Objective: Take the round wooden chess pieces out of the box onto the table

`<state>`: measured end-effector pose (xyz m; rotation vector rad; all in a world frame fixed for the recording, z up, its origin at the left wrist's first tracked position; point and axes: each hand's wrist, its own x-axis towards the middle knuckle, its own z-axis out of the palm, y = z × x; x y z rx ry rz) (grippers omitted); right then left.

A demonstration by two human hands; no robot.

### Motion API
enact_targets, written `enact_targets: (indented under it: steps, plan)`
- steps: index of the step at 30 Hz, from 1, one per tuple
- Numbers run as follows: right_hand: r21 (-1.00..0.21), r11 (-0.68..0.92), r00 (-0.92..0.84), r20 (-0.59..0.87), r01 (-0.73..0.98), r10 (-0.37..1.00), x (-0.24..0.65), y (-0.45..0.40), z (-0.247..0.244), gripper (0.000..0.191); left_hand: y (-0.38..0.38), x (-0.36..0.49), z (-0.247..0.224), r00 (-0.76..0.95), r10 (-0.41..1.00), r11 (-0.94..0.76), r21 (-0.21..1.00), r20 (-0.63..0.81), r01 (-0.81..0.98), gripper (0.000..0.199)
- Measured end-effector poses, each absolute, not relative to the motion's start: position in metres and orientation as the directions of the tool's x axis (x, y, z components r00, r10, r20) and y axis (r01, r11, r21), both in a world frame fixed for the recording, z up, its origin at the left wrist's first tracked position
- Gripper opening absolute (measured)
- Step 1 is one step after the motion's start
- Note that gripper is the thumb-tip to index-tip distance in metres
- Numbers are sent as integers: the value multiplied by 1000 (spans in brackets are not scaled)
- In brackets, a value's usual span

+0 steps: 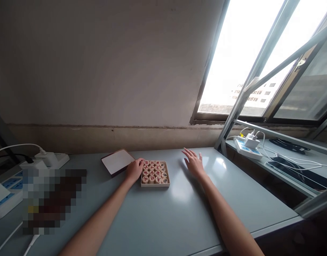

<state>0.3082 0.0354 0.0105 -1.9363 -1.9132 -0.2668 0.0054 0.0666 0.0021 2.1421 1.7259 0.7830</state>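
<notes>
A shallow open box [155, 185] stands on the grey table, filled with rows of round wooden pieces [152, 173] marked with red or dark characters. My left hand [135, 170] is at the box's left edge, its fingers drawn together at the upper left corner; whether they pinch anything there is too small to tell. Left of that hand lies a box lid [117, 161], its pale inside facing up, partly behind the hand. My right hand [194, 163] is to the right of the box, apart from it, with fingers spread and nothing held.
Power strips [52, 160] with plugs and cables lie at the left, beside a pixelated area. A metal frame [234, 112] rises at the table's right back corner. Beyond it, a shelf carries another power strip [247, 147] and cables. The wall borders the table's back.
</notes>
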Motion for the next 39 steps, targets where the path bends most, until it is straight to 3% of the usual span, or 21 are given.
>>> enact_targets:
  steps: [2,4,7,11,16,22,25,28,32,34,39]
  plan:
    - [-221,257,-150,406,941,901,280,31,20,45,66,7,3,181,955,-281,524,235,804,30]
    - [-321,443,-350,309,837,885,253,26,27,43,65,8,4,215,948,-308,514,233,801,30]
    - [-348,482,-410,263,804,873,229,19,29,35,64,9,5,231,946,-316,503,225,804,30]
    - [-280,419,-299,385,863,873,223,19,25,23,62,9,7,241,941,-329,489,236,808,30]
    - [-264,257,-88,518,930,851,244,27,22,31,60,9,9,246,943,-326,476,224,817,30]
    - [-177,-180,240,430,968,870,296,35,7,30,62,8,7,248,941,-329,459,230,825,32]
    - [-197,-258,323,477,946,818,302,36,8,37,62,8,6,242,942,-325,463,230,825,32]
    - [-225,-34,149,515,974,844,285,32,19,36,62,9,6,241,944,-321,456,226,830,32]
    - [-292,453,-354,333,843,874,249,21,32,27,61,9,7,241,944,-322,460,226,828,32]
    - [-318,524,-451,276,790,849,236,16,35,25,61,9,7,241,944,-322,463,228,826,31]
    - [-280,528,-453,291,802,842,228,9,37,35,63,10,5,236,947,-315,479,218,820,31]
